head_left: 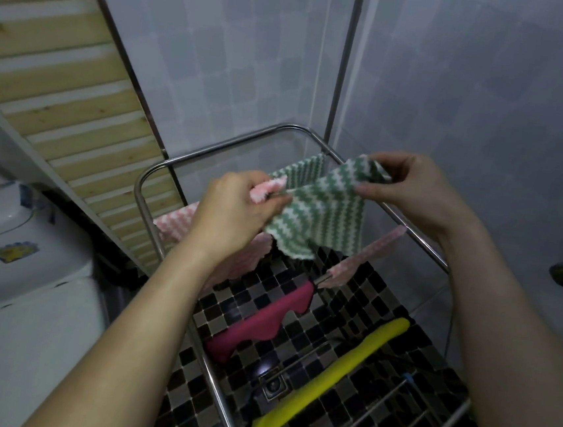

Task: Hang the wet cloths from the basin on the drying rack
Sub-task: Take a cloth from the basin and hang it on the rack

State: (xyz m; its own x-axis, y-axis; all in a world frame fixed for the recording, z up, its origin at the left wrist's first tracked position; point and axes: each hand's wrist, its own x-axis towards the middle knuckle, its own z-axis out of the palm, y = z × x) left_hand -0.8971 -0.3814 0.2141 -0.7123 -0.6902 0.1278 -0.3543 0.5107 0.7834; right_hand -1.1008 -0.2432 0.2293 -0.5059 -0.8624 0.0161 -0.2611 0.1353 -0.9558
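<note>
Green cloth [321, 213] stretched betw. left grip [235, 212] & right grip [409, 188], above rack [145, 179].

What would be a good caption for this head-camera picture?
Both hands, left hand and right hand, spread a green striped cloth above the drying rack.

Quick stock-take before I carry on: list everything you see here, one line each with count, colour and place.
Rack: one, steel, centre, over the checked floor.
Green cloth: one, green-white zigzag, held above the rack's far rails.
Pink cloths: at least three, pink-white, on far rails; one more at bottom edge, blurred.
Magenta cloth: one, on a middle rail.
Yellow cloth: one, on a nearer rail.
Toilet: one, white, left.
Slatted panel: one, wood, upper left.
Left hand: grip on the green cloth's left edge and a pink corner.
Right hand: grip on the green cloth's right corner.
</note>
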